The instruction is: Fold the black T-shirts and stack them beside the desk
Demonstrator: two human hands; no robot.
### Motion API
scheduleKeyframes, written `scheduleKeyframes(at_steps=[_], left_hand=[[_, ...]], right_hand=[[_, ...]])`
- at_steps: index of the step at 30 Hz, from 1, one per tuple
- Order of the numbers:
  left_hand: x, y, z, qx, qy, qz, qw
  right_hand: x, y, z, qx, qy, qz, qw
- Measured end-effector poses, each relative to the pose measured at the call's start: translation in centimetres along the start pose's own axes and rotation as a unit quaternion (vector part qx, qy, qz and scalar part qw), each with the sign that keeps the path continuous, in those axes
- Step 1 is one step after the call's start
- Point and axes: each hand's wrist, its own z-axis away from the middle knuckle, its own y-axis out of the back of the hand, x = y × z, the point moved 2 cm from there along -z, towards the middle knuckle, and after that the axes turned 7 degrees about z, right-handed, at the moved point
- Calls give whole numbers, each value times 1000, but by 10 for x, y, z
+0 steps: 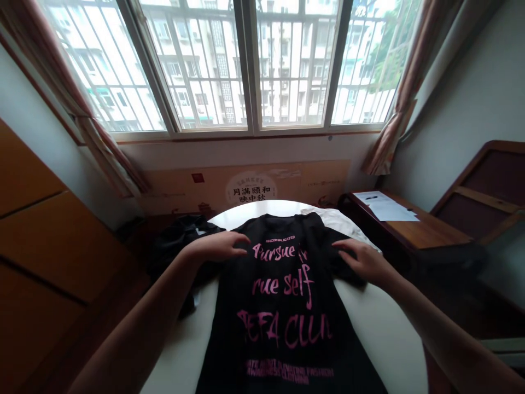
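Observation:
A black T-shirt (283, 298) with pink lettering lies spread on a round white table (410, 328), its neckline toward the window. My left hand (221, 246) is over the sleeve on the left, thumb and fingers apart. Over the sleeve on the right is my right hand (363, 260), its fingers also parted from the thumb. Neither hand has cloth visibly pinched in it; whether the fingertips touch the shirt I cannot tell. Part of each sleeve is hidden under the hands.
Dark bunched clothing (174, 241) lies at the table's left edge. A white cloth (340, 221) is at the back right. Beyond it stands a wooden desk (430, 232) with papers (385, 207), beside a wooden chair (488, 191). A barred window (250, 71) is ahead.

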Motion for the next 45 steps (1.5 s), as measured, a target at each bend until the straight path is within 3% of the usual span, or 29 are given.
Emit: scheduleKeyframes(at_steps=[2, 6, 10, 13, 17, 19, 24, 29, 34, 38, 41, 45], left_hand=[[4, -9, 42, -19, 21, 43, 999], [11, -33, 105, 9, 47, 90, 995], [27, -67, 151, 21, 49, 116, 992], [52, -101, 185, 13, 45, 158, 986], [101, -153, 224, -108, 0, 243, 964], [117, -177, 235, -137, 15, 247, 959], [115, -215, 235, -95, 158, 109, 977], [106, -237, 235, -55, 165, 22, 985], [100, -239, 246, -14, 147, 27, 989], [84, -231, 256, 62, 136, 75, 986], [69, -223, 261, 216, 131, 118, 960], [58, -211, 260, 427, 111, 161, 883]], right_hand=[[-2, 5, 49, -34, -65, -16, 997], [-18, 4, 131, -129, -127, -37, 983], [-51, 7, 192, -198, -111, -58, 972], [-81, 12, 222, -226, -91, -69, 967], [-118, 4, 245, -259, -21, -67, 963], [-133, -8, 251, -274, 19, -59, 960], [-149, -39, 259, -288, 44, 17, 957], [-147, -43, 264, -241, 47, 50, 968], [-144, -35, 265, -232, 54, 15, 971], [-142, -21, 264, -210, 10, -83, 974], [-136, -13, 262, -159, -83, -180, 967], [-123, -16, 252, -64, -168, -254, 950]])
